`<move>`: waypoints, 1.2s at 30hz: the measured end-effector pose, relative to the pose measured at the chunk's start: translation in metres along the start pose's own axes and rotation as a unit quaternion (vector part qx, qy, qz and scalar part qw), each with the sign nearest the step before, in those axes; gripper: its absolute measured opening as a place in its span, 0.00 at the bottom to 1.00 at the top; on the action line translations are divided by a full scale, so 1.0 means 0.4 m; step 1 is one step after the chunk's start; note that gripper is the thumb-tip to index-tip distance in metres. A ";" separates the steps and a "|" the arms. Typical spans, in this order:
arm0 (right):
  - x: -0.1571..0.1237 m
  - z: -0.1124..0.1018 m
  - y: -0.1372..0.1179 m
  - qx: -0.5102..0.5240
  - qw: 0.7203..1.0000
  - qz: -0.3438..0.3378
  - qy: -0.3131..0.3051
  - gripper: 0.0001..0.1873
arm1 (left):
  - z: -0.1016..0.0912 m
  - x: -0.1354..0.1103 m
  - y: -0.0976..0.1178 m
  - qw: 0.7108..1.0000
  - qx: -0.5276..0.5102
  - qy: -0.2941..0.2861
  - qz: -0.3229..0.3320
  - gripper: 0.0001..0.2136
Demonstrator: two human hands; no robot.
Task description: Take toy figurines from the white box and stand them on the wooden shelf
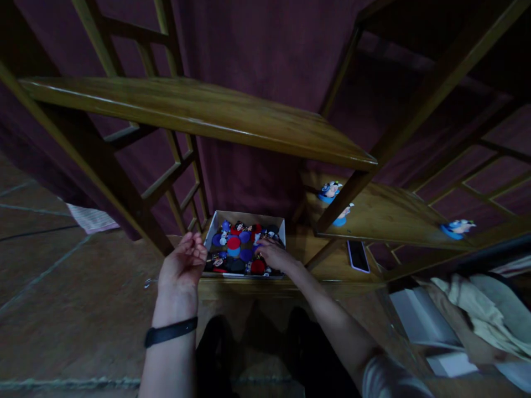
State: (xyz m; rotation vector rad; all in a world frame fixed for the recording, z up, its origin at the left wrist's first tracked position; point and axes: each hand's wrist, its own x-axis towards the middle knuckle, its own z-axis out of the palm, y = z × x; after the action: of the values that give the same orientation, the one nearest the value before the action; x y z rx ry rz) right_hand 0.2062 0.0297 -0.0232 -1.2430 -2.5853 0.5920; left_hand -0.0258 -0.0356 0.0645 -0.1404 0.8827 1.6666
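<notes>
My left fingers (194,250) hang loosely curled and empty. Just right of them sits the box (249,216). My right fingers (264,250) rest among its toy figures (233,243), but I cannot tell whether they grip one. Lifting one could snag its crowded neighbours and spill them out.

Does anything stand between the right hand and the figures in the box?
Nothing visible does. The right hand lies inside the open box, its fingers on the figures. The left hand hangs beside the box's left wall, apparently empty. The wooden shelf passes above both, not between.
</notes>
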 end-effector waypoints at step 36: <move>-0.023 -0.021 0.028 0.049 0.991 0.114 0.051 0.28 | 0.033 -0.005 -0.051 1.000 0.004 0.003 -0.019 0.10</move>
State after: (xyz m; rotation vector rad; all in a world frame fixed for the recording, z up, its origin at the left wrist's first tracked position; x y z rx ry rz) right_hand 0.2224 0.0310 -0.0208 -1.5050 -2.3206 0.6704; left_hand -0.0024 -0.0287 0.0652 -0.1559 0.8864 1.6282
